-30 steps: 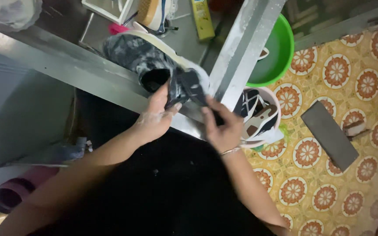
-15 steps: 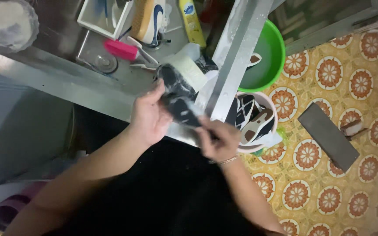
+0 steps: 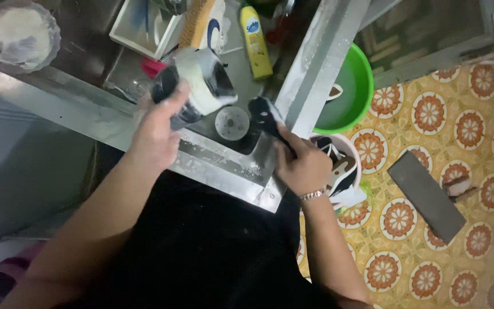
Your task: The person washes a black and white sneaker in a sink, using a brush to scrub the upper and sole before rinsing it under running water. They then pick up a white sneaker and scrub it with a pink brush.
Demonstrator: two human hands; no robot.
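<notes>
hands parted since the earlier frame: shoe lifted up and left over the sink, dark insole drawn out to the right.
item 1, left hand (image 3: 158, 129): closed around a black-and-white sports shoe (image 3: 198, 86), held tilted over the steel sink (image 3: 224, 171), opening toward the camera; a round drain cover (image 3: 232, 122) lies just right of this hand. item 2, right hand (image 3: 303, 166): fingers clamped on a dark insole (image 3: 264, 114), its free end pointing up toward the shoe, not touching it. item 3, beyond the right hand: white bucket of shoes (image 3: 347, 171), green basin (image 3: 347, 91), both on the patterned tile floor (image 3: 430, 114). item 4, above the left hand: yellow detergent bottle (image 3: 256, 41), scrub brush (image 3: 196, 23). status, judged: insole looks freed from the shoe; both pieces appear unwashed as yet, no suds visible; bucket pairs remain.
</notes>
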